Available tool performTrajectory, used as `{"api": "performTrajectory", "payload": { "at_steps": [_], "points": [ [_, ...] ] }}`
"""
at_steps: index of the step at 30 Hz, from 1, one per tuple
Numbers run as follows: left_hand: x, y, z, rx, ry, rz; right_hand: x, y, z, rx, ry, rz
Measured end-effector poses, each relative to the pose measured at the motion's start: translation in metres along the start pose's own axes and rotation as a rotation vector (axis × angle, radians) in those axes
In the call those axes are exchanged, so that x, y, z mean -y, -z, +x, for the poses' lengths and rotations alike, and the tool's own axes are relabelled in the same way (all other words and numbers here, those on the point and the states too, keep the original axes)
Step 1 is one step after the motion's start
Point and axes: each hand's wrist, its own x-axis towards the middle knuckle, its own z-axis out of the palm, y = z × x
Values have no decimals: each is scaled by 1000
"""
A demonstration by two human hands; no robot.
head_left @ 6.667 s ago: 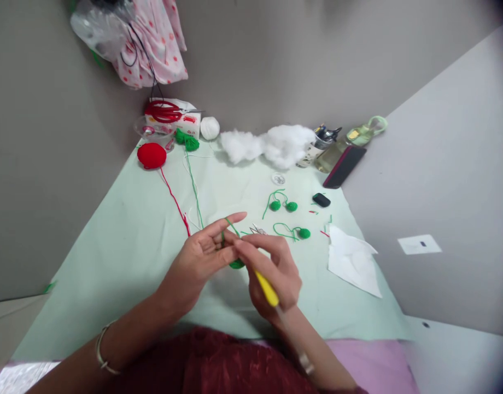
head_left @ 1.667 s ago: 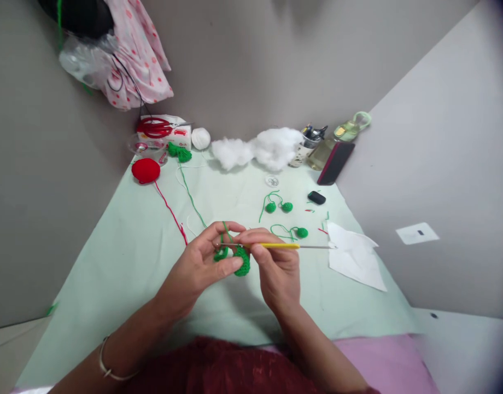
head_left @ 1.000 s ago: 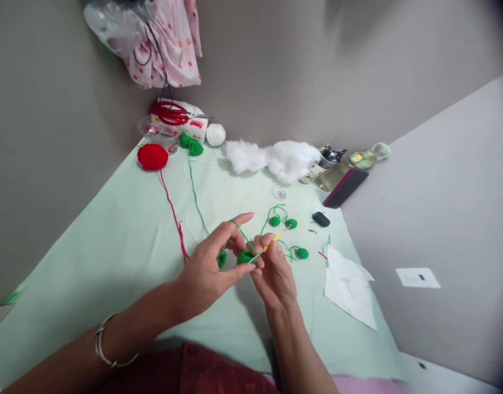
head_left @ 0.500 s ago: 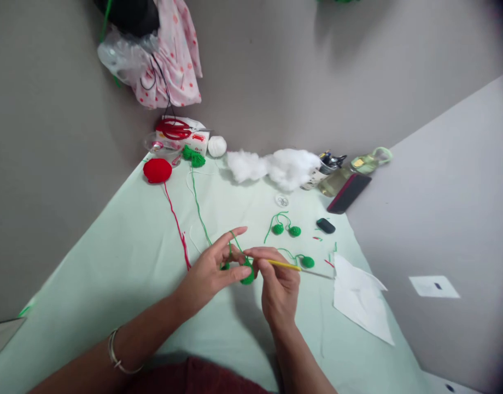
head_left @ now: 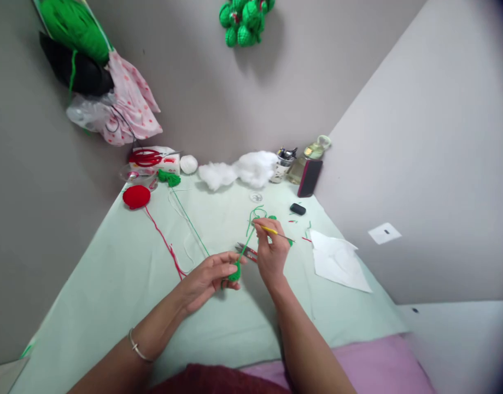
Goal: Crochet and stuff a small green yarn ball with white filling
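My left hand (head_left: 208, 278) pinches a small green crocheted piece (head_left: 234, 272) between thumb and fingers. From its top a green yarn strand (head_left: 246, 244) runs taut up to the tip of a yellow-handled crochet hook (head_left: 269, 229). My right hand (head_left: 272, 246) is closed round that hook, up and to the right of the piece. Thread snips (head_left: 247, 252) with dark blades lie on the cloth between the hands, partly covered by my right hand. Another green strand (head_left: 191, 221) leads from the green skein (head_left: 169, 178) to my left hand.
A red yarn ball (head_left: 136, 197), red scissors (head_left: 145, 157), a white yarn ball (head_left: 188, 164) and white stuffing (head_left: 257, 168) line the back. At right are a pen cup (head_left: 281, 167), a bottle (head_left: 299, 169), a phone (head_left: 310, 178), a black case (head_left: 298, 209) and white paper (head_left: 337, 260).
My right hand has moved up and away from the left with the hook, drawing the yarn out straight. My left forefinger has folded down onto the piece. The view has shifted; the snips now show.
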Motion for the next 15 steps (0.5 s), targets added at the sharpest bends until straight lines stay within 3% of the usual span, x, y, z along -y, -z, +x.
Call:
{"api": "performTrajectory", "payload": {
  "at_steps": [6, 9, 12, 15],
  "points": [
    [5, -2, -2, 59, -6, -16, 5, -3, -7, 33, -51, 55],
    [3, -13, -2, 106, 3, 0, 17, 0, -8, 23, -42, 107],
    [-13, -32, -5, 210, 32, 54, 41, 14, 5, 50, -90, 216],
    [-46, -48, -19, 289, -50, 88, 66, 37, 34, 60, -376, 716]
  ]
}}
